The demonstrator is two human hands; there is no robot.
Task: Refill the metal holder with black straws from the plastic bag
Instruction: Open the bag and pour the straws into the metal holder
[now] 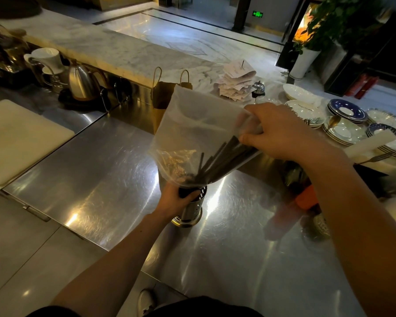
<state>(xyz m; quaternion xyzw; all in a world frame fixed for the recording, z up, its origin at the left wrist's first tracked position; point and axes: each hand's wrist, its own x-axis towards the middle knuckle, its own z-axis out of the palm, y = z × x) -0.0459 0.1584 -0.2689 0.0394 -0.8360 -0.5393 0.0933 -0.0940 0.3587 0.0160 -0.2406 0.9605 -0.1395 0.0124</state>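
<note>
A perforated metal holder (192,209) stands upright on the steel counter (101,179). My left hand (176,199) wraps around its upper part and pinches the lower end of a clear plastic bag (192,124) over its mouth. Black straws (219,160) lie slanted inside the bag, their lower ends pointing down into the holder. My right hand (281,131) grips the raised upper side of the bag, with the straws' top ends under its fingers. The holder's opening is hidden by the bag.
A brown paper bag (163,99) stands behind the plastic bag. Stacked plates (345,120) and a receipt spike (235,81) sit at the right. A kettle (81,84) and a white cutting board (16,138) are at the left. An orange item (306,197) lies right of the holder.
</note>
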